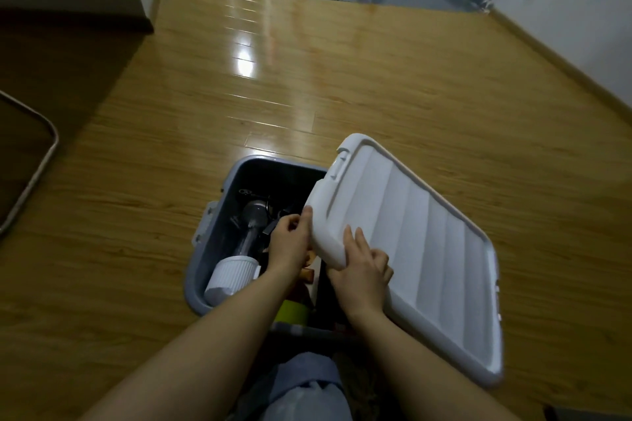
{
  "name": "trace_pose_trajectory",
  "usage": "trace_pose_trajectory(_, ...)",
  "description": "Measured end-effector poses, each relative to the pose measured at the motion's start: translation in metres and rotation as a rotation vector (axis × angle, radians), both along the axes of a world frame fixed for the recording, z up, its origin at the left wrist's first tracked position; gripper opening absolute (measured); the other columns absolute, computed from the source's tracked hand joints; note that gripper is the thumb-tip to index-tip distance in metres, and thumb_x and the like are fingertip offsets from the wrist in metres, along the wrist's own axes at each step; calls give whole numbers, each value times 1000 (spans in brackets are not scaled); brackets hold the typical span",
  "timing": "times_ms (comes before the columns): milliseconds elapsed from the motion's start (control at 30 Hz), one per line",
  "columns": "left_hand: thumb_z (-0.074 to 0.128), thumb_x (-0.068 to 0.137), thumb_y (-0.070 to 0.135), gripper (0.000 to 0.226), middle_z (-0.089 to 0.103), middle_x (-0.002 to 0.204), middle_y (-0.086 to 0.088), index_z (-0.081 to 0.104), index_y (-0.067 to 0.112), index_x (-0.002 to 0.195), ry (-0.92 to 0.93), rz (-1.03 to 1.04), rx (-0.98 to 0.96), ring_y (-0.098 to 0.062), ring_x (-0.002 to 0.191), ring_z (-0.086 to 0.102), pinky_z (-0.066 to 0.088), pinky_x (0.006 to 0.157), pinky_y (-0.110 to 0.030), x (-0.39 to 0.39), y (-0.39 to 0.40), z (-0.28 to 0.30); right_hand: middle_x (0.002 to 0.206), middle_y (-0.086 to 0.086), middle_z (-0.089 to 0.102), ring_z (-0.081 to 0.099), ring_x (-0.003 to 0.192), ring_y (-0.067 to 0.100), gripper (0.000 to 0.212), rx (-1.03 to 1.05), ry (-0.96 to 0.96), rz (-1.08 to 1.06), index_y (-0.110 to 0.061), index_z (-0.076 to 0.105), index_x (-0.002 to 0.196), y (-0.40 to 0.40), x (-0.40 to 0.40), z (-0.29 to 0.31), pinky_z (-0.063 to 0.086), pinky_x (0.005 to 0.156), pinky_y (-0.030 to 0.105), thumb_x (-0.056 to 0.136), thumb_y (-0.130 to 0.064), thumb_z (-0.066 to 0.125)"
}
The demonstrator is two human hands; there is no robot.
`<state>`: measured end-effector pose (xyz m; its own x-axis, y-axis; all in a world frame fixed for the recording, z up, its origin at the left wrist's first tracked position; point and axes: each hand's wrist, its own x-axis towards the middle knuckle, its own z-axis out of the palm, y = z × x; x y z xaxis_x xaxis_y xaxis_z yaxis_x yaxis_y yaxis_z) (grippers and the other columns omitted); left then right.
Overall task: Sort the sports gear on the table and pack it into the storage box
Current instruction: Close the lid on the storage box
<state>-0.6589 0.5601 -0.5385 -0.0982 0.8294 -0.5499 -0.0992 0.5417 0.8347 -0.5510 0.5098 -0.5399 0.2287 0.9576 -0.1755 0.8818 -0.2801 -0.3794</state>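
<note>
1. The left hand [289, 243] is pinching the near-left edge of the white lid [410, 249], thumb on top.
2. The right hand [362, 272] is gripping the lid's near corner, fingers curling over its rim.
3. The lid, ribbed with raised steps, is tilting over the right side of the storage box [219, 212].
4. The grey-blue box is sitting on the wooden floor [342, 79], holding a white-capped clear bottle [239, 260] and dark gear.
</note>
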Motion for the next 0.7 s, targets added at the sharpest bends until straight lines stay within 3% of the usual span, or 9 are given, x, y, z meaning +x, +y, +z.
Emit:
trace_pose_trajectory(100, 65, 88, 30, 31, 61, 107, -6, 54, 15, 113, 173, 4, 68, -28, 102, 60, 52, 89, -47, -12, -5, 0, 158, -8, 12, 26, 128, 27, 72, -60, -46, 121, -34, 12, 149, -5, -16, -3, 25, 108, 38, 89, -37, 52)
trace_pose_trajectory(200, 58, 90, 17, 42, 56, 126, -17, 48, 3, 129, 373, 61, -19, -34, 115, 54, 45, 94, -39, -35, -13, -9, 158, -1, 10, 32, 126, 31, 76, -160, -159, 387, -31, 11, 149, -6, -32, -5, 26, 105, 41, 87, -35, 54)
trace_pose_trajectory(400, 51, 95, 23, 43, 51, 130, -18, 41, 5, 132, 490, 162, -93, -37, 113, 54, 49, 88, -42, -82, -25, -26, 156, 1, 14, 31, 129, 34, 74, -188, -189, 617, -29, 18, 147, 6, -75, -5, 30, 103, 43, 85, -30, 58)
trace_pose_trajectory(567, 46, 97, 18, 42, 37, 136, -22, 38, -1, 134, 652, 204, -225, -38, 122, 44, 44, 97, -45, -112, -29, -38, 140, 3, 36, 39, 114, 33, 47, -138, -155, 718, -23, 38, 134, 5, -112, -16, 39, 85, 38, 89, -29, 53)
trace_pose_trajectory(700, 46, 96, 9, 33, 34, 136, -20, 44, -4, 126, 719, 179, -267, -36, 123, 40, 43, 101, -44, -116, -32, -51, 137, 0, 39, 47, 104, 30, 31, -168, -86, 682, -20, 47, 122, 1, -115, -39, 43, 80, 35, 91, -26, 50)
